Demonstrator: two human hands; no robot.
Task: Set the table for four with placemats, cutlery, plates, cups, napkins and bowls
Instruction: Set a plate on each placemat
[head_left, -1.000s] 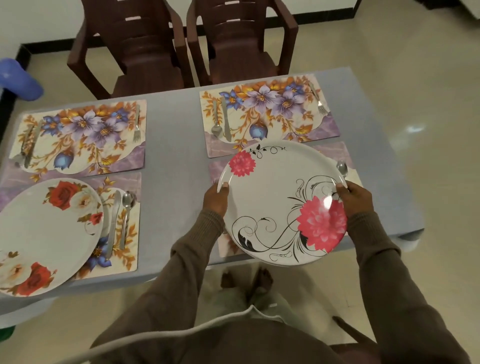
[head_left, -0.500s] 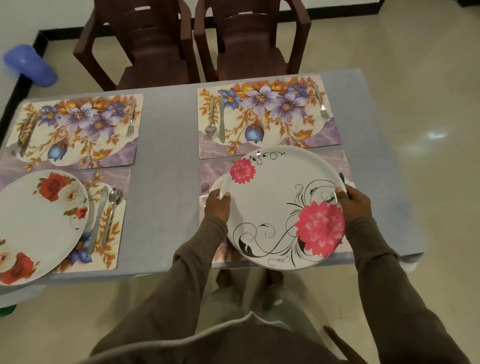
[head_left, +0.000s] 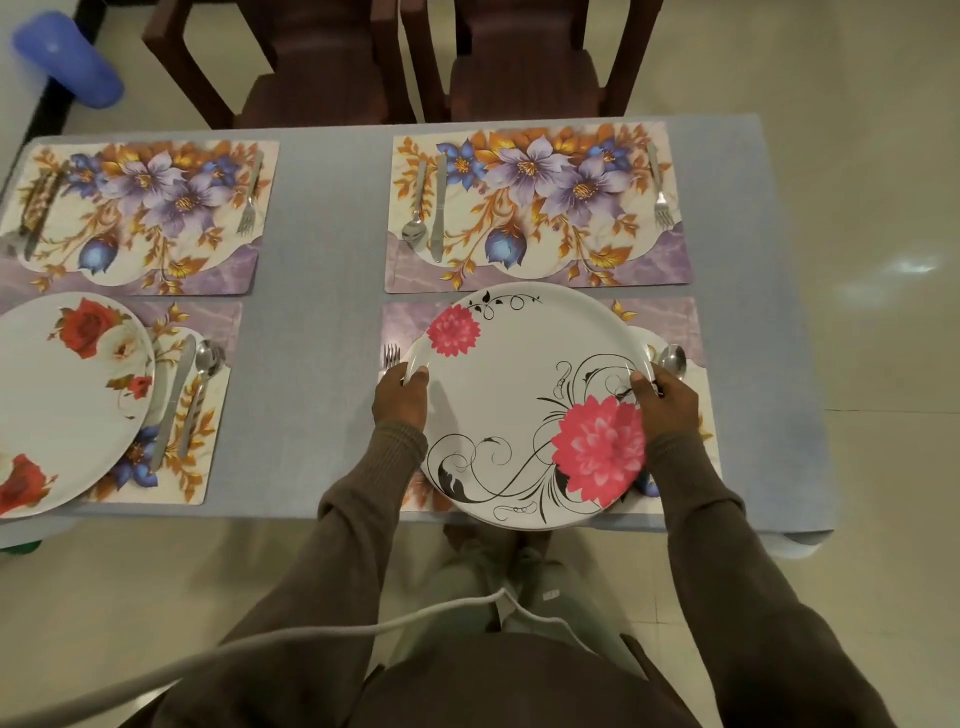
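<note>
Item: white plate with pink flowers (head_left: 524, 395). I am holding it by its rim with both hands, my left hand (head_left: 401, 400) gripping the left edge with the thumb on top, my right hand (head_left: 665, 400) gripping the right edge the same way. It is lying over the near right placemat (head_left: 670, 322); whether it is resting on the mat or just above it, I cannot tell.

Item: fork (head_left: 390, 357), its tines showing just beyond my left hand.

Item: spoon (head_left: 672, 360), its bowl showing just beyond my right hand.

Item: far right placemat (head_left: 540, 208), carrying a spoon and knife (head_left: 428, 213) at its left and a far right fork (head_left: 660, 192) at its right.

Item: far left placemat (head_left: 140, 208), carrying a far left fork (head_left: 250, 197) at its right; cutlery at its left edge is too blurred to name.

Item: near left placemat (head_left: 208, 415), carrying a rose plate (head_left: 62, 405) with a knife and spoon (head_left: 187, 395) just beside it.

Item: counter (head_left: 322, 312), grey-blue, bearing all four mats.

Item: two brown chairs (head_left: 395, 57), standing at the far side.
</note>
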